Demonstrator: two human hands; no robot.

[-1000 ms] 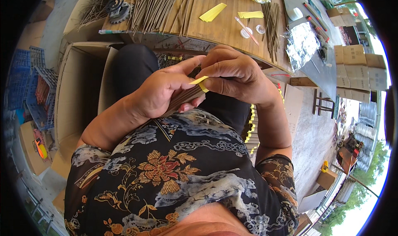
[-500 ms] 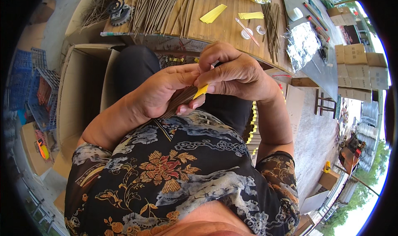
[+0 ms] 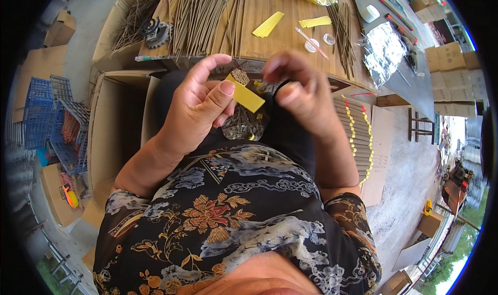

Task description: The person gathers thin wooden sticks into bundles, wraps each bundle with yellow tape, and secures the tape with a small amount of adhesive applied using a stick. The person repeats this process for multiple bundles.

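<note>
Above my lap, my left hand [image 3: 199, 98] is closed around a bundle of thin brown incense-like sticks [image 3: 239, 76], whose cut ends face upward. The left thumb presses a yellow paper strip [image 3: 250, 98] against the bundle; the strip's free end sticks out to the right. My right hand [image 3: 303, 95] is just right of the strip, apart from it and blurred. Its thumb and forefinger stand apart, with nothing visible between them. The lower part of the bundle is hidden behind my left hand.
Ahead, a wooden table [image 3: 290, 51] carries loose brown sticks [image 3: 207, 20], yellow strips [image 3: 268, 24], a small white pot [image 3: 311, 45] and a metal tool [image 3: 155, 33]. An open cardboard box [image 3: 116, 124] stands at left. Yellow-banded bundles [image 3: 358, 139] lie at right.
My right hand has let go of the yellow strip and moved right. My left hand has tilted the bundle, so its ends and more of the strip now show.
</note>
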